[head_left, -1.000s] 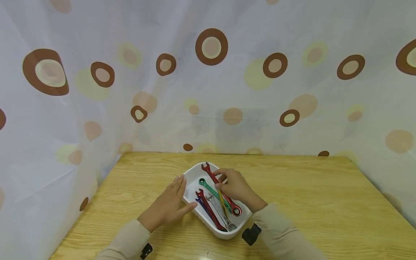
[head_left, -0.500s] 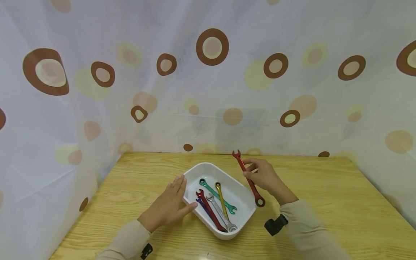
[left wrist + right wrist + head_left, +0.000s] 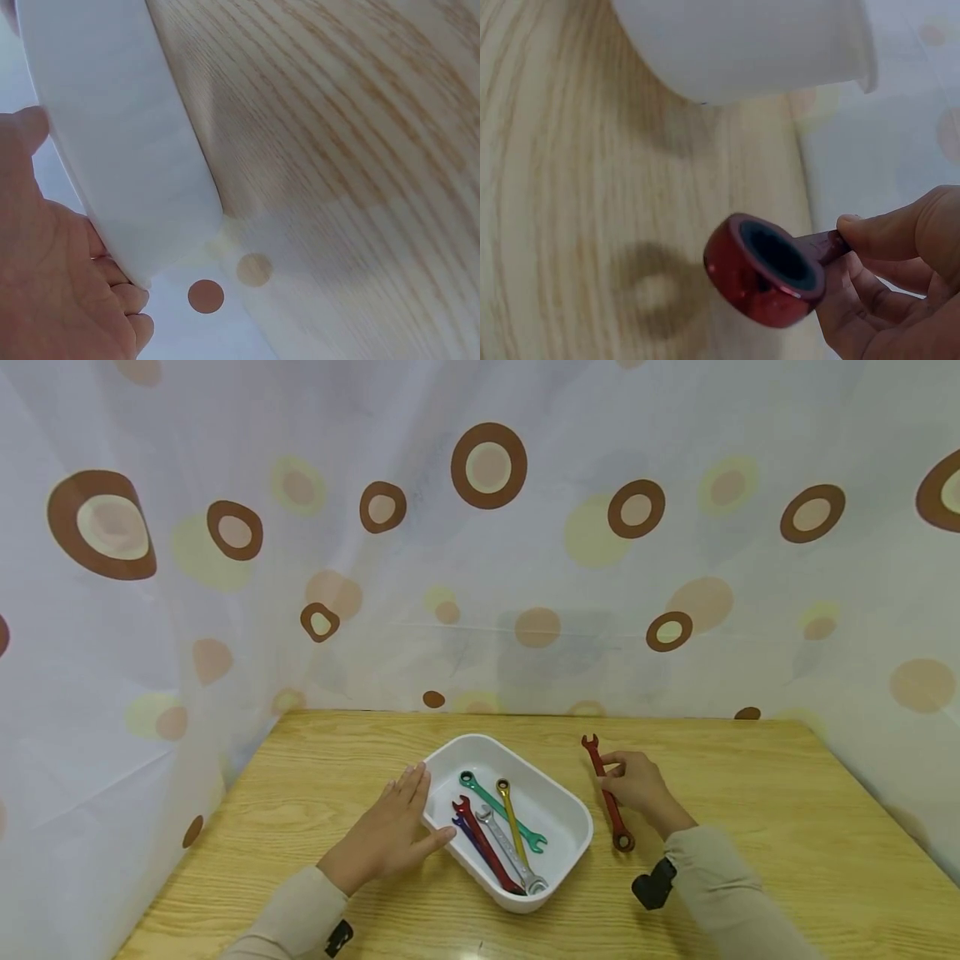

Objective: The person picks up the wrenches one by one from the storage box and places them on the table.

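A red combination wrench [image 3: 609, 793] is pinched between thumb and fingers of my right hand [image 3: 636, 785], to the right of the white tray [image 3: 562, 802]. Its ring end [image 3: 765, 270] casts a shadow on the wood in the right wrist view. My left hand [image 3: 386, 835] rests along the tray's left rim with fingers extended; the thumb [image 3: 30, 129] touches the rim too. Inside the tray lie a green wrench [image 3: 491, 802], a yellow wrench [image 3: 513, 818], a silver wrench [image 3: 510, 852], another red wrench [image 3: 487, 846] and a blue-purple wrench [image 3: 468, 835].
A wooden table [image 3: 337, 752] carries the tray. Behind it and along both sides hangs a pale curtain [image 3: 555, 668] with brown and yellow dots. Dark wrist straps show on both sleeves, one by the right cuff [image 3: 654, 883].
My right hand has lifted the red wrench out of the tray, carried it to the right, then lowered it toward the table. The left hand stays on the rim.
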Available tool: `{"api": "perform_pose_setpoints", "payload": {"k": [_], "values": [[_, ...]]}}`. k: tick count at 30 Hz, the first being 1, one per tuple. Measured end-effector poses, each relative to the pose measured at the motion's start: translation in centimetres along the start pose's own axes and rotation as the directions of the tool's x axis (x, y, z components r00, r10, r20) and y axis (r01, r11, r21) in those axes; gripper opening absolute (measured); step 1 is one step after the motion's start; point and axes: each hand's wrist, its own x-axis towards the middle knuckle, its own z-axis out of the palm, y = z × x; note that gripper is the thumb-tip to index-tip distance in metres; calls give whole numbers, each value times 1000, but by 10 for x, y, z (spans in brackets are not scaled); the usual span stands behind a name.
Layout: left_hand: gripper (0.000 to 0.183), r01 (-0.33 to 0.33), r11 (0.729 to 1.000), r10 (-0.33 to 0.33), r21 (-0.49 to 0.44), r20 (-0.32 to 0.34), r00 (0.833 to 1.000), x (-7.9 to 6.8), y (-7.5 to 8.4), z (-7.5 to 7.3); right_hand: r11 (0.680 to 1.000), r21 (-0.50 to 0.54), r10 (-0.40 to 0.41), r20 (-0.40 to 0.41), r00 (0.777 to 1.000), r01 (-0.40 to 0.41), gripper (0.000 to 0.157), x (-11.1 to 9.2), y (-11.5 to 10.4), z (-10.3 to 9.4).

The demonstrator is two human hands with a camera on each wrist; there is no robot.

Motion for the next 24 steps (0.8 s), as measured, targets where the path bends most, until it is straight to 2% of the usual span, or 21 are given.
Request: {"api": "perform_pose_setpoints", "payload": {"k": [10, 24], "values": [[96, -3, 1000, 3, 24, 24, 1000, 2, 2, -4, 998, -65, 19, -27, 999, -21, 39, 7, 21, 13], [96, -6, 1000, 6, 12, 21, 1000, 0, 2, -5, 973, -228, -48, -75, 996, 30, 33, 4, 27, 18]]}}
